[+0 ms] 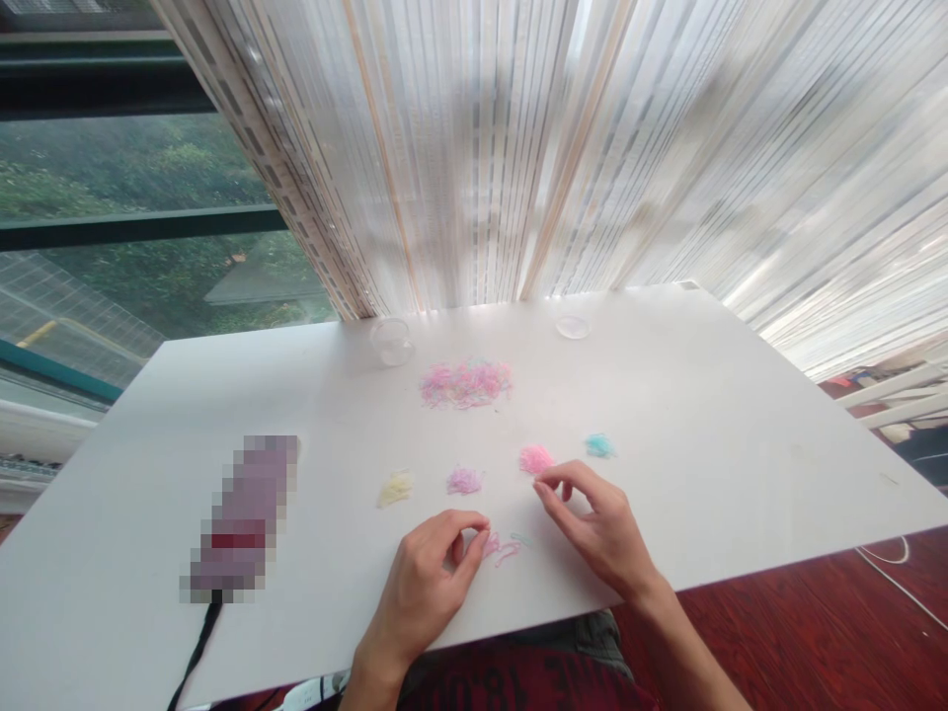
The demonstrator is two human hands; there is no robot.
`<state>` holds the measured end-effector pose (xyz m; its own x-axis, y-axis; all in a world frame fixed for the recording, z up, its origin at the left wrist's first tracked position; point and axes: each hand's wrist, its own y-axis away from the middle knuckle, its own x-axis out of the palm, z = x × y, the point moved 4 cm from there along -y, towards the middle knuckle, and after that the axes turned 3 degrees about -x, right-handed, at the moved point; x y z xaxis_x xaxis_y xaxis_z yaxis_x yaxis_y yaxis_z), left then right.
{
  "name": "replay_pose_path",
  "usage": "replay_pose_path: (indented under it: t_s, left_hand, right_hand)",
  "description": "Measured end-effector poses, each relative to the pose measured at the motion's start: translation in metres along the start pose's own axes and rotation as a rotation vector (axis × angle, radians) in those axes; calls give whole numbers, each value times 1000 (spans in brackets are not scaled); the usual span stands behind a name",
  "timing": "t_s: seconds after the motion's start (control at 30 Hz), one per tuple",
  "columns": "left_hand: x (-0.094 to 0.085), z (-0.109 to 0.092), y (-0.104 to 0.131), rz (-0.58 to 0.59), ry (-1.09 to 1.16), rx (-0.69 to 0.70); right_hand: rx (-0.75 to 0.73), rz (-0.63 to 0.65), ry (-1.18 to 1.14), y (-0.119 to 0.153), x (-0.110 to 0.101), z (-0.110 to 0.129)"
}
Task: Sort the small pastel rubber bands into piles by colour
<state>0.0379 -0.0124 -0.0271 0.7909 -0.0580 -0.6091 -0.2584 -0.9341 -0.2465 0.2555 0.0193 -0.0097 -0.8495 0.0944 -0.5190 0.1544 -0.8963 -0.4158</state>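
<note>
My left hand [436, 573] rests near the table's front edge, thumb and forefinger pinched beside a few loose pink bands [506, 549]; whatever lies between the fingertips is too small to name. My right hand [596, 518] is at the near edge of a bright pink pile [535, 458], its thumb and forefinger together, and I cannot make out what they hold. To the left lie a purple pile [464, 481] and a yellow pile [396, 488]. A small turquoise pile [599, 444] is beyond my right hand. Farther back spreads a larger mixed-colour heap [466, 384].
On the white table [711, 425], a clear round container [392, 342] and a clear lid [573, 327] stand near the back edge. A blurred purple object [248, 513] with a black strap lies at the left. String curtains [474, 148] hang behind the table.
</note>
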Motion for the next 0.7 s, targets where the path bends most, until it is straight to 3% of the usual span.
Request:
replay_pose_path:
  t_s: [0.27, 0.53, 0.7]
  left_hand:
    - [-1, -3, -1, -12, 1, 20]
    - [0, -2, -1, -1, -2, 34]
    - [0, -1, 0, -2, -10, 26]
  right_hand:
    - [-69, 2, 255, -18, 3, -24]
    - [-116, -54, 235, -17, -3, -20]
    - [-42, -140, 249, -16, -12, -22]
